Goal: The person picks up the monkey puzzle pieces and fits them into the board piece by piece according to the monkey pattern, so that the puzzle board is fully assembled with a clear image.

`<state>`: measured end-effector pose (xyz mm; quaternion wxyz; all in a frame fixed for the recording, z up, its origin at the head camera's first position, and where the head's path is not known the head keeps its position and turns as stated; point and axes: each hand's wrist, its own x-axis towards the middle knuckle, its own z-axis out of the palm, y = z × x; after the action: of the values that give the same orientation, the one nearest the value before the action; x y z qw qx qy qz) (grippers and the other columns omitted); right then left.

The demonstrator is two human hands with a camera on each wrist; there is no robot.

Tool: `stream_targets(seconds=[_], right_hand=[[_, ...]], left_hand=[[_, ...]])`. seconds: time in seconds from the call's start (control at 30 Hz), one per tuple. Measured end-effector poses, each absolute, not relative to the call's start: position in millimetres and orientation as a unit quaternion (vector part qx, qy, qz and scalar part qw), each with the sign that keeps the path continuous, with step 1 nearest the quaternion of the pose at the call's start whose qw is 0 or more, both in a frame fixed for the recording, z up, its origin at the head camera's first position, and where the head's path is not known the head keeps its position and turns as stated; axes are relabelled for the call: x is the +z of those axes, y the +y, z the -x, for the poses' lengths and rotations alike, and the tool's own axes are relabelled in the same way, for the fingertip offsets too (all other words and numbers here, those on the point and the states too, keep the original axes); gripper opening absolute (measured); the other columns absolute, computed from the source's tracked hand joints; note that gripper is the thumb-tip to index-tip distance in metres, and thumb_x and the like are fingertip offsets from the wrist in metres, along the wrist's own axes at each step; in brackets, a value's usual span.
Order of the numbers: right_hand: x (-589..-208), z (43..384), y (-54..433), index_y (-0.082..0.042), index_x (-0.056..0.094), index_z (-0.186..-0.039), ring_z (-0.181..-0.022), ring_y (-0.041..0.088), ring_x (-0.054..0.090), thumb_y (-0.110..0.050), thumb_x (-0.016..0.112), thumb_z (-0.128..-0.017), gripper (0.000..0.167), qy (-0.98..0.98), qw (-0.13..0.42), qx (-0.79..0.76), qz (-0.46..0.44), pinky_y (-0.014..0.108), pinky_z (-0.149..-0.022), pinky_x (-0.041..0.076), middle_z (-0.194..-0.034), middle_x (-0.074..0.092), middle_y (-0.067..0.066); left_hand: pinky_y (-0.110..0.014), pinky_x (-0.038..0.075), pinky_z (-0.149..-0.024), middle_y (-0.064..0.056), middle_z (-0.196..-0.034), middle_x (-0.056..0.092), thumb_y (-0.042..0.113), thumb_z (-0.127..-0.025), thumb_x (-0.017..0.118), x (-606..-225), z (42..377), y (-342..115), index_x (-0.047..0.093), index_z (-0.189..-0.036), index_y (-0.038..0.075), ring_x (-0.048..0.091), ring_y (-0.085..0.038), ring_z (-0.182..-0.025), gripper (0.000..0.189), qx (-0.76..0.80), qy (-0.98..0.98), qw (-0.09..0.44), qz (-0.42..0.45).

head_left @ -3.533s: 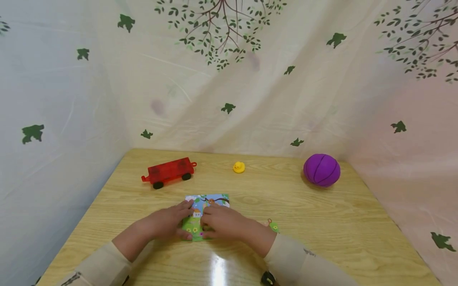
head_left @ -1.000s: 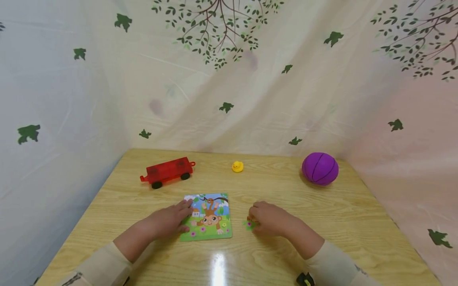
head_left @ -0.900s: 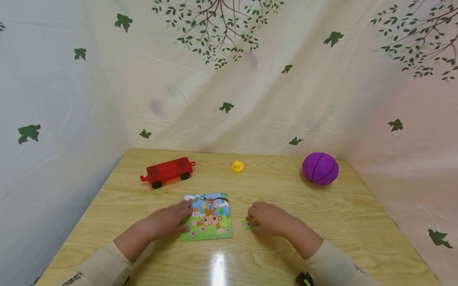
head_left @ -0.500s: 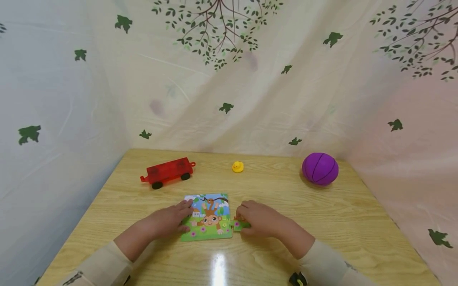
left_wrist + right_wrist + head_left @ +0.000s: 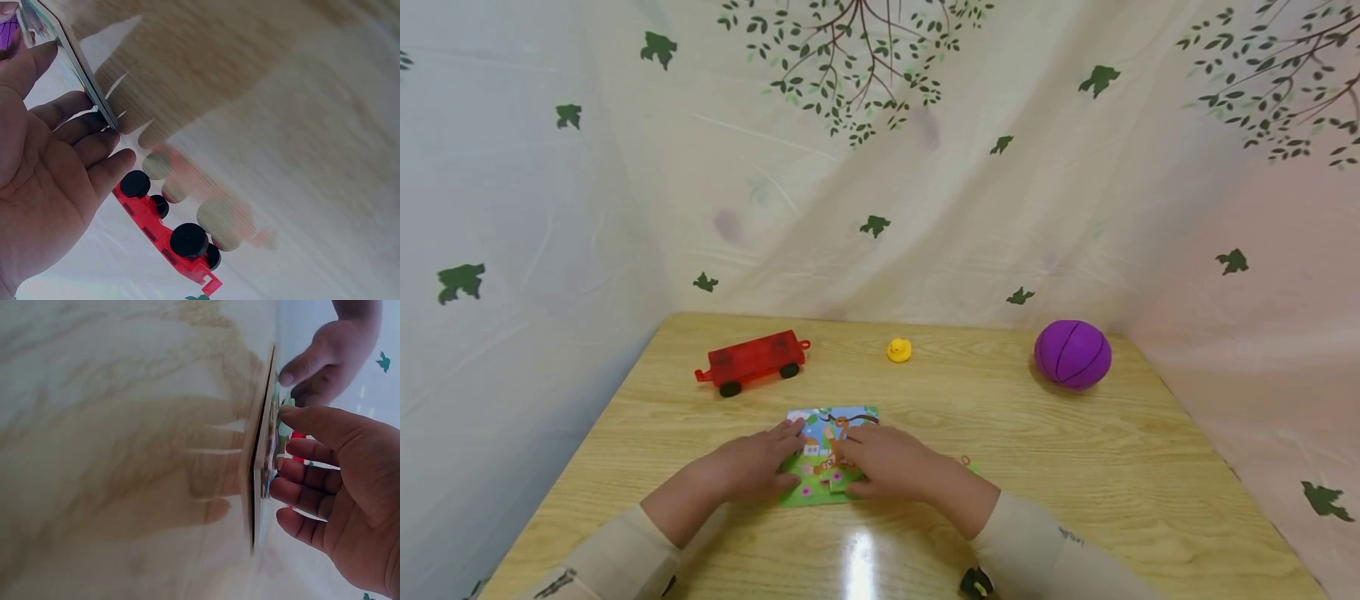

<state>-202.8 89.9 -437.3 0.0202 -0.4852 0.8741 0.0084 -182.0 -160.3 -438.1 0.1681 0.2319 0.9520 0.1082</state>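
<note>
A square picture puzzle [image 5: 812, 493] with a monkey hanging from a branch lies on the table. My left hand [image 5: 748, 467] rests along its left edge, fingers extended; the left wrist view has the fingertips touching the edge of the board [image 5: 87, 81]. Over the lower middle of the picture, my right hand [image 5: 895, 467] pinches a green puzzle piece [image 5: 838, 480] with a pink flower between thumb and fingers. In the right wrist view the piece [image 5: 284, 431] stands at a slant against the board's face. My right hand hides the right part of the picture.
Another loose piece [image 5: 967, 462] shows partly behind my right wrist. Farther back stand a red toy wagon [image 5: 752, 358], a yellow rubber duck [image 5: 898, 350] and a purple ball [image 5: 1072, 355]. A leaf-printed cloth [image 5: 880, 275] hangs behind the wooden table [image 5: 1075, 500].
My right hand has carried the pinched puzzle piece leftward from the table beside the board to over the picture. The left hand has stayed at the board's left edge.
</note>
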Motion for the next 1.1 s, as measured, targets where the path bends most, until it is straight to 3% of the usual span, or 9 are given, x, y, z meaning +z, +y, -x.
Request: stream_targets(seconds=[0.2, 0.53, 0.83, 1.1], right_hand=[[-443.2, 203.7, 78.7, -0.023, 0.065, -0.11, -0.096, 0.007, 0.055, -0.046, 0.066, -0.091, 0.029, 0.87, 0.007, 0.016, 0.492, 0.024, -0.085, 0.049, -0.103, 0.057, -0.009], [-442.1, 199.3, 75.7, -0.024, 0.066, -0.115, -0.103, 0.01, 0.056, -0.047, 0.063, -0.093, 0.032, 0.868, 0.005, 0.026, 0.495, 0.025, -0.091, 0.049, -0.112, 0.06, -0.007], [-440.9, 191.5, 86.3, -0.026, 0.062, -0.131, -0.115, 0.013, 0.054, -0.047, 0.062, -0.094, 0.043, 0.851, -0.01, 0.05, 0.523, 0.028, -0.097, 0.049, -0.129, 0.056, -0.002], [-442.7, 179.2, 93.2, -0.027, 0.055, -0.141, -0.109, 0.011, 0.051, -0.052, 0.06, -0.094, 0.054, 0.841, -0.035, 0.097, 0.53, 0.026, -0.081, 0.05, -0.126, 0.054, -0.005]], left_hand=[[-0.053, 0.034, -0.114, -0.011, -0.161, 0.027, 0.048, -0.099, 0.052, -434.6, 180.0, -156.2, 0.045, -0.147, 0.01, 0.025, -0.033, -0.148, 0.062, 0.11, 0.952, 0.158, -0.236], [-0.053, 0.047, -0.102, -0.014, -0.154, 0.04, 0.049, -0.096, 0.057, -438.1, 180.8, -148.7, 0.06, -0.13, 0.007, 0.037, -0.034, -0.143, 0.054, 0.074, 0.961, 0.117, -0.239], [-0.053, 0.047, -0.103, -0.016, -0.152, 0.043, 0.048, -0.094, 0.062, -440.1, 180.0, -147.4, 0.06, -0.128, 0.005, 0.039, -0.035, -0.141, 0.055, 0.061, 0.962, 0.102, -0.245], [-0.051, 0.046, -0.104, -0.016, -0.152, 0.042, 0.048, -0.094, 0.061, -440.2, 179.9, -147.4, 0.06, -0.128, 0.004, 0.04, -0.035, -0.141, 0.055, 0.049, 0.962, 0.097, -0.249]])
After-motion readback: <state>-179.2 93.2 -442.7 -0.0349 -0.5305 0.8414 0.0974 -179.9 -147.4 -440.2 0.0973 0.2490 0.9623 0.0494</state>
